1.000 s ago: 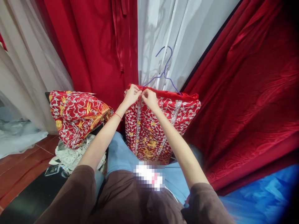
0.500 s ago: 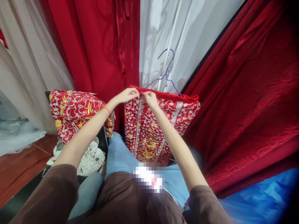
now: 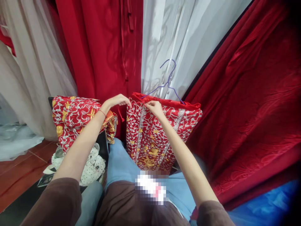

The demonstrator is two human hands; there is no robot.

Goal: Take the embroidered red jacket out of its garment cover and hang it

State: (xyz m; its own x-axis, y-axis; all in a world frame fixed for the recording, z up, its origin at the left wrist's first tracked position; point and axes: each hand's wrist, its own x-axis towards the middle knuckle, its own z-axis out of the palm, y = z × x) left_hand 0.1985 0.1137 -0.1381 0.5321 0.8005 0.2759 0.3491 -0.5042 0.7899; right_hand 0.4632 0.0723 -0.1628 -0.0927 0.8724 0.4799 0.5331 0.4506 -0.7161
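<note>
A red skirt with silver and gold embroidery hangs in front of my knees from a purple wire hanger. My right hand pinches a red cord at the skirt's red waistband, left of the hanger's middle. Just left of the skirt, my left hand has its fingers closed round the cord, and a red cord end dangles below it. The fingertips of both hands are partly hidden.
Another embroidered red garment lies folded at my left, above a white dotted cloth. Red curtains and a white panel stand behind. Dark red fabric drapes on the right, with blue material below it.
My left hand has moved left, away from my right hand, and a cord end now dangles below it. My right hand stays at the waistband. The whole view has shifted slightly.
</note>
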